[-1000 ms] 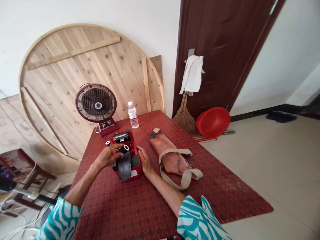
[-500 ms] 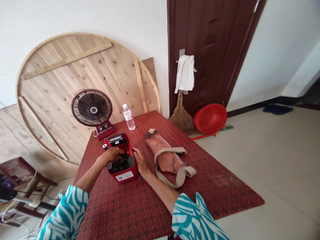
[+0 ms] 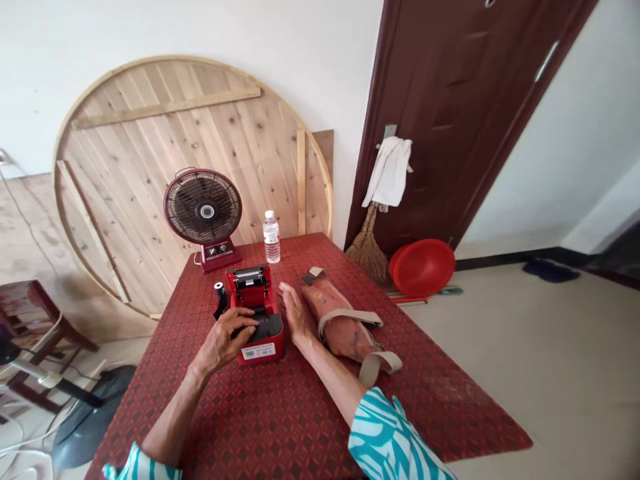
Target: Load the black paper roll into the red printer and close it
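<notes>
A red and black label printer (image 3: 270, 348) stands on the table with its lid (image 3: 250, 279) raised and tilted back. My left hand (image 3: 223, 339) lies over the printer's left side, fingers spread and bent slightly across its black top; I see nothing held in it. Beside the printer's right wall is my right hand (image 3: 296, 313), fingers stretched out and pointing away from me, with nothing in its palm. A small roll with a dark strip (image 3: 219, 291) stands just left of the lid. The inside of the printer is partly hidden by my left fingers.
A fan (image 3: 206, 212) and a water bottle (image 3: 271, 239) stand at the table's far end. An orange-pink bag (image 3: 337, 327) with beige straps lies right of my right hand. The patterned table (image 3: 410, 393) has its right edge above the tiled floor.
My left hand has come up out of the printer's inside onto its left side. My right hand has loosened from the right wall, its fingers straighter. The view has shifted.
</notes>
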The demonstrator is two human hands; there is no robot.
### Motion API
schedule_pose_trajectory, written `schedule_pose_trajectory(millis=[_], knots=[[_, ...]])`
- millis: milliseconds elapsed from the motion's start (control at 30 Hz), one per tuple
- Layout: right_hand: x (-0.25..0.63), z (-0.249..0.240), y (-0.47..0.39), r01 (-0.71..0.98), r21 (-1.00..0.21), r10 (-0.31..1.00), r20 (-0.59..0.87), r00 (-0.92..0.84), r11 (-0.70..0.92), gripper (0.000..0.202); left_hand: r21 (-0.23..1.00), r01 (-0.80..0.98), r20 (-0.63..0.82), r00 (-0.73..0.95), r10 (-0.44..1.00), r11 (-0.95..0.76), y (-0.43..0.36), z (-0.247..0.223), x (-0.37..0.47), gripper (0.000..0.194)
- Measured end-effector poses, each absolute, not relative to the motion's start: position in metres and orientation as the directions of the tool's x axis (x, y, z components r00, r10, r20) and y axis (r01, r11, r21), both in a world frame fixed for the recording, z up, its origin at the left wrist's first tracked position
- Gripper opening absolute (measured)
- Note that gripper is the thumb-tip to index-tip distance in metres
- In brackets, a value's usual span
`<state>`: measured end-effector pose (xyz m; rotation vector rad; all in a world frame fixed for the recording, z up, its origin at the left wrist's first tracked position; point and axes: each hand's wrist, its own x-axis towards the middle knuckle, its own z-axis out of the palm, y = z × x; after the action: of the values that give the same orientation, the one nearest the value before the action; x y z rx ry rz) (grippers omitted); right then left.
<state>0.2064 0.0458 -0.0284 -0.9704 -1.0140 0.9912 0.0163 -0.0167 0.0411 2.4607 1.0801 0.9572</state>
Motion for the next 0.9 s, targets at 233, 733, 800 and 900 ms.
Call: schedule_pose_trajectory(millis=[233,733,800,900], knots=[[0.199,0.041,0.085,-0.041,-0.916,0.908,0.388,0.158,0.399,0.044,0.245,0.639,0.632,0.465,0.62,-0.729,-0.019,0.034,0.016,0.022],[0.212,-0.012,0.006,0.192,-0.769,0.789,0.613,-0.054,0.61,0.043,0.338,0.746,0.637,0.268,0.723,-0.574,-0.019,0.02,0.013,0.045],[0.213,-0.015,0.005,0.22,-0.736,0.764,0.64,-0.083,0.64,0.044,0.329,0.747,0.619,0.291,0.729,-0.578,-0.02,0.02,0.012,0.037],[0.216,-0.019,0.005,0.249,-0.71,0.748,0.653,-0.114,0.658,0.046,0.306,0.758,0.597,0.318,0.736,-0.576,-0.02,0.022,0.009,0.037]])
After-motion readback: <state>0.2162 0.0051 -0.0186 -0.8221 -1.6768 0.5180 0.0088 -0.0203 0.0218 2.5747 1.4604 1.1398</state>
